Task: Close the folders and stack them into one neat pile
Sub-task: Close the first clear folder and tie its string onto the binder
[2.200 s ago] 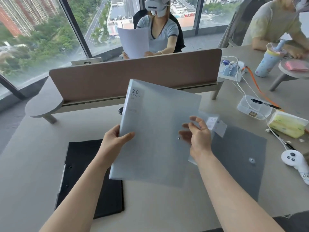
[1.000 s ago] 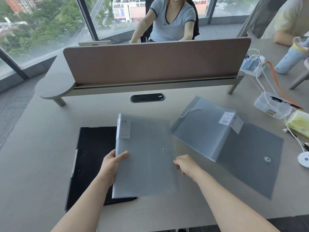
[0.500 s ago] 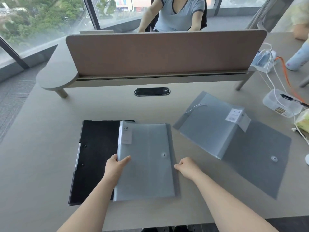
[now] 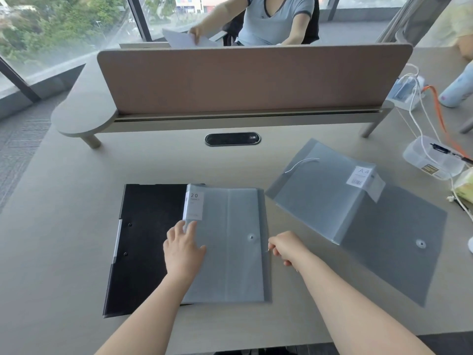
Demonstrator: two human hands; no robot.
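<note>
A translucent grey folder (image 4: 230, 242) labelled "20" lies flat, its left part overlapping a black folder (image 4: 146, 242). A darker grey sheet's edge and a round button show beneath it. My left hand (image 4: 183, 249) rests flat on the folder's left edge, fingers straight. My right hand (image 4: 286, 248) sits at the folder's right edge with fingers curled; whether it pinches anything is unclear. To the right lies a grey string-tie envelope folder (image 4: 327, 198), unfolded, its dark part (image 4: 394, 254) spread toward me.
A brown divider screen (image 4: 245, 78) stands across the desk behind a cable port (image 4: 232, 139). At the far right are a clear plastic box (image 4: 427, 160), white and orange cables, and a bottle (image 4: 458, 90). A person sits beyond the screen.
The "20" folder came down from the air and now lies on the black folder. My left hand shifted from gripping its edge to resting flat on it. The camera tilted down.
</note>
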